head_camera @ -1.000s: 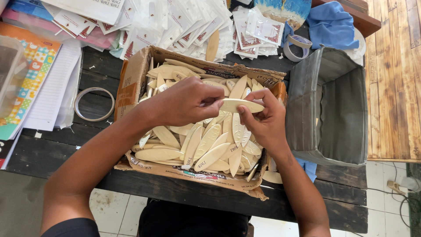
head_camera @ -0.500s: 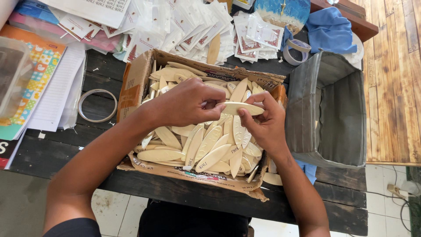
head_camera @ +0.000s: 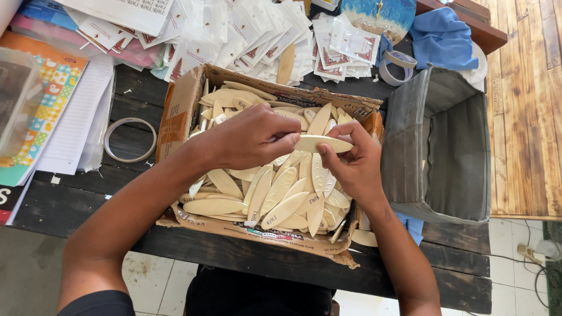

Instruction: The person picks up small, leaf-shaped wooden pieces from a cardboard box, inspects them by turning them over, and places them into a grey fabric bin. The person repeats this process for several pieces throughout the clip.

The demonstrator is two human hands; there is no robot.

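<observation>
Grey fabric bin (head_camera: 445, 146), tape ring (head_camera: 130, 139), blue cloth (head_camera: 442, 38), small packets (head_camera: 257, 35), notebook (head_camera: 76, 117)

You get bright, soft daylight here. Nothing looks dim. Your left hand (head_camera: 249, 140) and right hand (head_camera: 351, 167) are sharp where they grip the pale wooden piece (head_camera: 322, 144), with no blur. Your hands throw only small, soft shadows on the pieces just below the grip. Far up from the grip, the clear plastic packets (head_camera: 263, 35) shine with white glare. To the right of the grip, the wooden floor (head_camera: 527, 117) glows warm and bright. The dark counter (head_camera: 70, 199) left of the grip looks dull.
</observation>
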